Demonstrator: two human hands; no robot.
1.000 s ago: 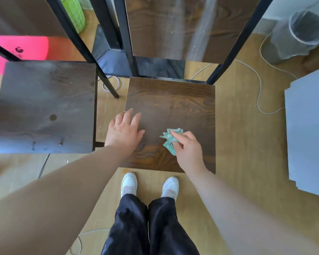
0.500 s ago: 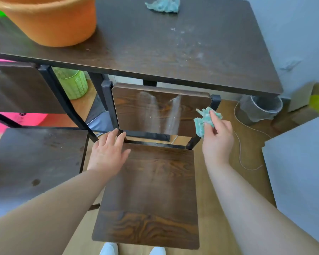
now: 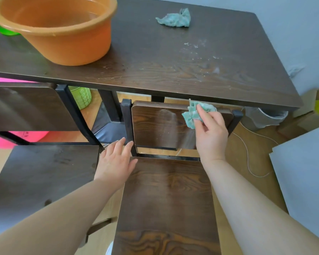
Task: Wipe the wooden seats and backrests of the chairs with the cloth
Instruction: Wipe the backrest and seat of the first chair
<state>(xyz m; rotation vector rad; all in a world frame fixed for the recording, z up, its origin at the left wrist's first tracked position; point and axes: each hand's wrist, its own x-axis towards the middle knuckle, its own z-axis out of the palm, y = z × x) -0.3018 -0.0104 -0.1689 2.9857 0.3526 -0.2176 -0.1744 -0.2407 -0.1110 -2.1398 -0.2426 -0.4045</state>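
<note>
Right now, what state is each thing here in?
Right hand, pinches the green cloth against the backrest.
Green cloth, crumpled, at the backrest's top edge.
Left hand, flat, at the seat's rear corner.
Backrest, streaked with wipe marks.
Spare cloth, crumpled on the table.
Orange basin, upright on the table.

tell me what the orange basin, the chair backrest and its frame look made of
Orange basin: likely plastic, smooth, uniform colour, rolled rim. Backrest: wood or wood-look board, dark grain, streaky sheen. Frame: probably metal, matte black square tube.
</note>
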